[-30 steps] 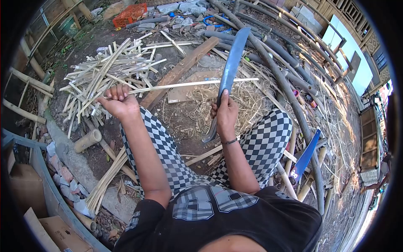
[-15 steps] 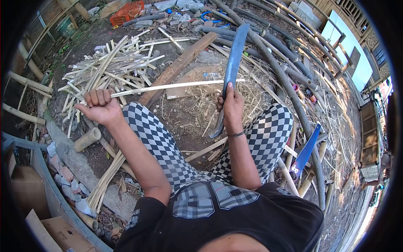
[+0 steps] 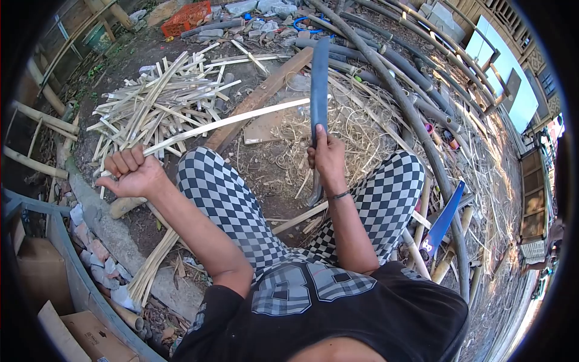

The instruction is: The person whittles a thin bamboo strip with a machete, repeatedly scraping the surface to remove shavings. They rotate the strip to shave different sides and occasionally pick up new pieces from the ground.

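Note:
My left hand (image 3: 134, 172) is wrapped round the near end of a long, pale bamboo strip (image 3: 229, 123), out beyond my left knee. The strip slants up to the right, and its far end reaches the blade of a machete (image 3: 320, 84). That machete stands nearly upright in my right hand (image 3: 329, 160), between my knees, with the thumb laid along the base of the blade. Its curved grip end shows below my fist. Thin curled shavings (image 3: 356, 130) lie on the ground around and behind the blade.
A heap of split strips (image 3: 160, 99) lies ahead on the left, beside a brown plank (image 3: 259, 93). Long dark poles (image 3: 416, 120) stretch along the right. A blue handsaw (image 3: 445, 217) rests near my right knee. Cardboard boxes (image 3: 42, 271) stand at lower left.
My left hand has moved left and slightly down, drawing the strip along, so less of it extends past the blade. The machete has turned more upright, its tip shifting left.

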